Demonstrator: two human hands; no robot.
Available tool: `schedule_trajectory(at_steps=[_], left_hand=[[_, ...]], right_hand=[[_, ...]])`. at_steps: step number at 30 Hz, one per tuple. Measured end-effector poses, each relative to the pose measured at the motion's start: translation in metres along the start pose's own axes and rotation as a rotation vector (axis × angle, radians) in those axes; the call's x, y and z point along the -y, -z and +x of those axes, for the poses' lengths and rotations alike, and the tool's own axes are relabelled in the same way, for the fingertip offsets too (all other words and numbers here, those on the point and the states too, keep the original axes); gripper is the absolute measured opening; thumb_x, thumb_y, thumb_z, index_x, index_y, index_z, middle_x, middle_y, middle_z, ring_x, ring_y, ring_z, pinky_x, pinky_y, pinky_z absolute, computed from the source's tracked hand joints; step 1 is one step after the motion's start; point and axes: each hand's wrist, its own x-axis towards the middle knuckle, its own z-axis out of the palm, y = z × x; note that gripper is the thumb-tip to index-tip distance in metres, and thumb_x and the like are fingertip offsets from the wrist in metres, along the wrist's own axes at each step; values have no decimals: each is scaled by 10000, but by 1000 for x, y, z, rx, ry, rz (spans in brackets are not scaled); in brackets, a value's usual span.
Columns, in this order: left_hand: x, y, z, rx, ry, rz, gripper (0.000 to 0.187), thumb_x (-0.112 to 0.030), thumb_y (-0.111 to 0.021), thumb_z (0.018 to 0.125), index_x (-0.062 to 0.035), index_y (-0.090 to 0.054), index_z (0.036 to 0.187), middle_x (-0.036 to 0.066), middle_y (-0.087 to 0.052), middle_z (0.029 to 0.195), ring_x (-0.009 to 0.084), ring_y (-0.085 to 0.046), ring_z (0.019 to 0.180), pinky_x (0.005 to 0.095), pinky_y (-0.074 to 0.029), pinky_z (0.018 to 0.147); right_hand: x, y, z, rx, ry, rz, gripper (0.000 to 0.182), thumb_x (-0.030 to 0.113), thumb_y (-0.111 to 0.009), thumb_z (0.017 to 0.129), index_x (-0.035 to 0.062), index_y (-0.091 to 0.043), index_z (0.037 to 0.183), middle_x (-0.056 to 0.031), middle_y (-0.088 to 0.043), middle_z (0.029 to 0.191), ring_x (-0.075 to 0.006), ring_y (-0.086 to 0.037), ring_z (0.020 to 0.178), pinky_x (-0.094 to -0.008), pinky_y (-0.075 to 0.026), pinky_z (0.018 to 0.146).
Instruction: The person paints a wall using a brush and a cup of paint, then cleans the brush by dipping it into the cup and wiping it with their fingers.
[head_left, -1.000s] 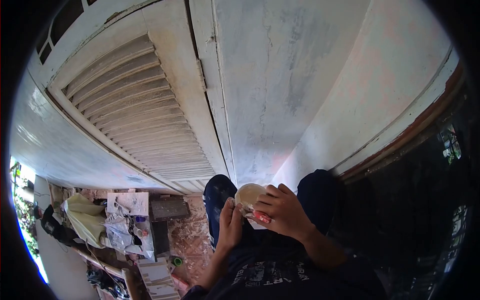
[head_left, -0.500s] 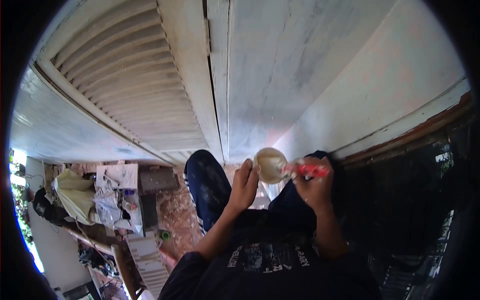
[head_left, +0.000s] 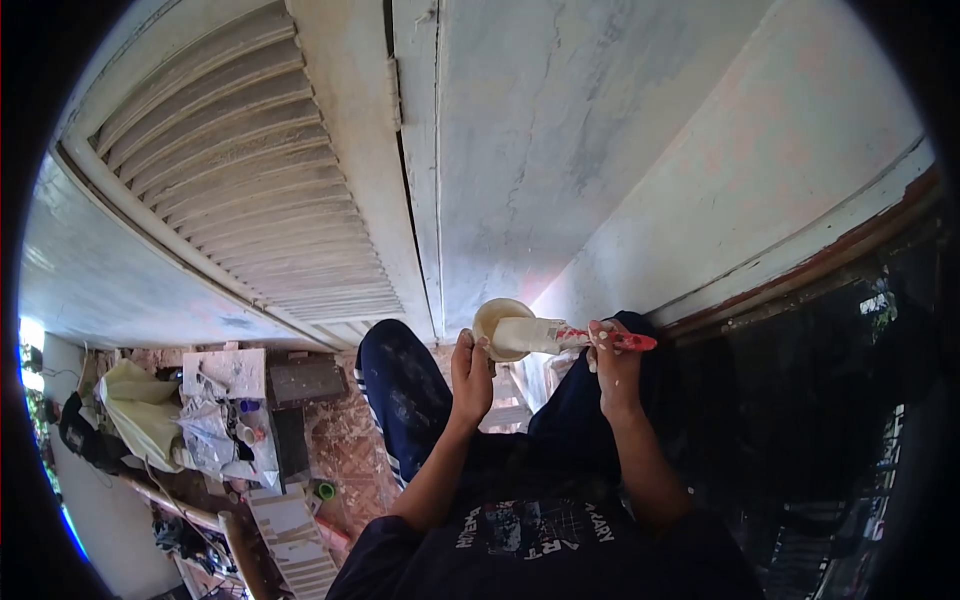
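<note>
Presently clasping the cream cup (head_left: pixel 503 308) by its left edge with the left hand (head_left: pixel 469 376); right of the cup, gripping the red-handled paintbrush (head_left: pixel 550 337) in the right hand (head_left: pixel 617 375), bristles (head_left: pixel 513 334) over the cup.

Dark shirt (head_left: pixel 560 565) with pale front lettering (head_left: pixel 510 526), navy trousers (head_left: pixel 405 380) with whitish smudges and white side stripes (head_left: pixel 378 437).

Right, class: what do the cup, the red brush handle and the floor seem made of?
Cup: probably plastic, smooth, pale, thin-rimmed. Red brush handle: plastic or painted wood; bright under pale smears. Floor: probably ceramic tile, dusty, judging by its reddish pattern.
</note>
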Motion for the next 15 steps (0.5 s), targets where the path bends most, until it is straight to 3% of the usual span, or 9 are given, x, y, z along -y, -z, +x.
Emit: schedule_trajectory(at_steps=[6, 8, 11, 15], left_hand=[[26, 10, 21, -107, -63, 5, 163, -107, -399, 924, -78, -359, 768, -32, -365, 619, 36, -343, 530, 205, -295, 458], [36, 18, 25, -146, -60, 89, 182, -102, -406, 920, -71, -356, 747, -26, -358, 619, 34, -336, 542, 205, -287, 466], [75, 40, 32, -151, -97, 175, 175, -82, -412, 905, -41, -372, 740, -9, -363, 630, 52, -344, 586, 232, -298, 496], [74, 42, 29, -193, -103, 179, 154, -76, -418, 885, -20, -392, 744, 2, -377, 646, 69, -359, 625, 257, -323, 529]], right_hand=[[7, -7, 43, -120, 39, 292, 129, 155, -538, 876, 96, -529, 762, 41, -488, 658, -28, -399, 519, -185, -278, 445], [16, -12, 68, -297, -8, 460, 101, 151, -539, 870, 97, -533, 784, 36, -499, 666, -32, -396, 514, -180, -278, 455], [35, -33, 108, -389, 105, 479, 70, 145, -537, 866, 91, -537, 822, 19, -515, 710, -48, -403, 546, -189, -299, 491], [32, -63, 160, -585, 338, 531, 105, 149, -555, 867, 60, -530, 819, -20, -546, 770, -99, -460, 625, -234, -368, 566]])
